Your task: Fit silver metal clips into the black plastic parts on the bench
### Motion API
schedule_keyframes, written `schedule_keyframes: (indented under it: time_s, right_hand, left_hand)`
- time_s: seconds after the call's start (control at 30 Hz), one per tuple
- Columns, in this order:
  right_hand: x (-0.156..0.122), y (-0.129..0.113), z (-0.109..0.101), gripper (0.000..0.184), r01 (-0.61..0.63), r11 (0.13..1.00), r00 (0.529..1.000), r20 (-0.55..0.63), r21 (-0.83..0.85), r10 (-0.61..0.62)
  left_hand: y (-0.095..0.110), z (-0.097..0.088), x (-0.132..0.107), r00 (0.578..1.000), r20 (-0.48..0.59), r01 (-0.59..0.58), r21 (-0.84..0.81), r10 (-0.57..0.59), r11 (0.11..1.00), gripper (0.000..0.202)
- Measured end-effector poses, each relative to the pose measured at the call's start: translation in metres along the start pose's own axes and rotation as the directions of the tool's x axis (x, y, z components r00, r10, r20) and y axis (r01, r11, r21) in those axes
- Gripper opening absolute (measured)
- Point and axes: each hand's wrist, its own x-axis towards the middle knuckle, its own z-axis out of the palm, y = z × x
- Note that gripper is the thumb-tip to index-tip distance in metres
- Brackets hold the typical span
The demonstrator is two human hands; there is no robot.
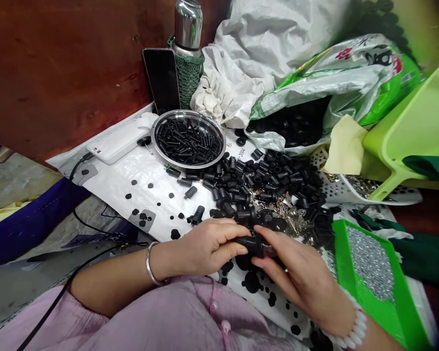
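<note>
My left hand (208, 243) is closed round a small black plastic part (254, 245), gripping it at the near edge of the table. My right hand (300, 273) pinches the same part from the right with its fingertips. Just beyond my hands lies a heap of black plastic caps (274, 183) mixed with small metal pieces (281, 204). A round steel dish (159, 127) holding several black ribbed pieces sits further back on the left.
A green tray (338, 243) of tiny silver screws lies at the right. Behind are a white perforated basket (336, 190), a green scoop (406, 131), plastic bags, a steel flask (187, 29), a phone (163, 78) and a white power bank (115, 141) with cable.
</note>
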Motion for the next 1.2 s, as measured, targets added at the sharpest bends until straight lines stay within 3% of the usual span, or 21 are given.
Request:
schedule_keyframes:
  time_s: [0.07,0.17,0.23,0.3,0.4,0.5,0.6,0.7,0.8,1.07,1.2]
  right_hand:
    - [0.002,-0.003,0.007,0.023,-0.171,0.976,0.985,0.056,0.134,0.165]
    - [0.004,-0.005,0.009,0.028,-0.366,0.912,0.921,0.216,0.185,0.325]
    - [0.004,-0.004,0.005,0.038,-0.319,0.943,0.938,0.171,0.093,0.300]
    - [0.001,-0.003,0.002,0.056,-0.173,0.985,0.980,0.091,-0.023,0.175]
    - [-0.001,-0.003,0.006,0.046,0.032,0.991,0.999,0.014,-0.127,-0.030]
    - [-0.001,-0.004,0.014,0.025,-0.044,0.994,0.999,-0.003,-0.102,0.044]
    - [0.000,-0.005,0.016,0.036,-0.163,0.984,0.985,0.041,-0.071,0.166]
    - [-0.003,-0.005,0.013,0.053,-0.058,0.992,0.998,-0.008,-0.115,0.057]
    - [-0.007,-0.004,0.013,0.049,0.078,0.978,0.995,-0.039,-0.192,-0.087]
    - [-0.013,-0.006,0.022,0.041,-0.020,0.999,0.986,-0.165,0.032,0.025]
    - [-0.015,-0.001,0.015,0.051,-0.089,0.988,0.983,-0.149,0.129,0.108]
  left_hand:
    - [-0.001,0.004,-0.002,0.999,-0.048,-0.010,0.139,0.017,0.990,0.025]
    - [-0.003,0.007,-0.004,0.998,-0.057,-0.009,0.207,0.021,0.978,0.027]
    - [-0.005,0.007,-0.005,0.999,-0.033,0.023,0.147,-0.018,0.989,0.026]
    - [-0.005,0.005,-0.005,0.998,-0.021,0.056,0.070,-0.054,0.996,0.023]
    - [-0.005,0.004,-0.005,0.998,0.002,0.064,0.030,-0.064,0.998,0.021]
    - [-0.005,0.008,-0.007,0.999,-0.027,0.026,0.124,-0.023,0.992,0.024]
    - [-0.004,0.010,-0.007,0.999,-0.040,0.011,0.144,-0.005,0.990,0.024]
    - [-0.003,0.008,-0.007,0.998,-0.040,0.054,0.059,-0.052,0.997,0.021]
    - [-0.001,0.004,-0.005,0.997,-0.003,0.083,-0.033,-0.083,0.996,0.018]
    - [0.006,0.006,-0.004,0.998,0.034,0.046,0.015,-0.046,0.999,0.020]
    - [0.003,0.005,0.008,1.000,0.004,0.022,0.080,-0.022,0.997,0.020]
